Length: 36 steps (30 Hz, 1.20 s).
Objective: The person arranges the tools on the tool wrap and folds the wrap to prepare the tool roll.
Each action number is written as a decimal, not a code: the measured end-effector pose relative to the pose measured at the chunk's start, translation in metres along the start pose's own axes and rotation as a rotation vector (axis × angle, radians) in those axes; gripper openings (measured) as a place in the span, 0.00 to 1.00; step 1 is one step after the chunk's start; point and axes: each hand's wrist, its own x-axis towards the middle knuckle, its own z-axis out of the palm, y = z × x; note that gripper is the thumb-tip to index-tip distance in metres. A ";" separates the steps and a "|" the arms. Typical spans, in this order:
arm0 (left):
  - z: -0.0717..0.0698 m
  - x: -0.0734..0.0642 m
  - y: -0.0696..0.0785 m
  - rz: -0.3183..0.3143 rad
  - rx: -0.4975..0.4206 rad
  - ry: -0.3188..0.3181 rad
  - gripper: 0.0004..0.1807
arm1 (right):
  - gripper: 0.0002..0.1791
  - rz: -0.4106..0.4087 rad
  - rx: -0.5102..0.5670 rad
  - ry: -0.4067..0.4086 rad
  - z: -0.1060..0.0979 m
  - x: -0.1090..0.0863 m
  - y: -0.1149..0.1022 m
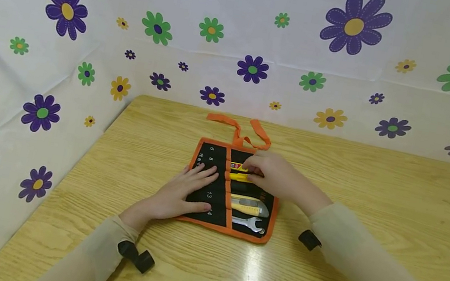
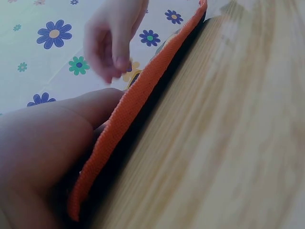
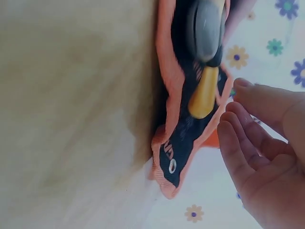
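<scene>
A black tool roll with orange trim (image 1: 219, 200) lies unrolled on the table, numbers printed on its left half. My left hand (image 1: 179, 194) rests on that half with fingers spread. From the right half's pockets stick out an open-ended wrench (image 1: 250, 223), a yellow and grey utility knife (image 1: 249, 206), a yellow-handled tool (image 1: 238, 177) and a yellow piece with a red label (image 1: 238, 167). Over the last two hovers my right hand (image 1: 275, 175), fingers loosely bent. In the right wrist view the fingertips (image 3: 228, 131) are apart from the yellow handle (image 3: 204, 98) and hold nothing.
Orange tie straps (image 1: 238, 130) trail from the roll's far edge. Around the wood-grain table (image 1: 375, 212), a white sheet with printed flowers (image 1: 293, 37) hangs behind and on the left. Black bands (image 1: 135, 256) sit on both wrists.
</scene>
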 end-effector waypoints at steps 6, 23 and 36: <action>0.000 0.000 0.000 -0.009 0.002 -0.002 0.40 | 0.09 -0.154 -0.037 0.031 0.007 -0.036 -0.020; 0.001 0.001 0.000 -0.015 0.002 -0.001 0.40 | 0.13 -0.176 -0.246 -0.097 0.031 -0.064 -0.050; 0.003 0.001 -0.005 -0.018 -0.019 0.013 0.39 | 0.02 -0.191 -0.323 0.011 0.034 -0.061 -0.055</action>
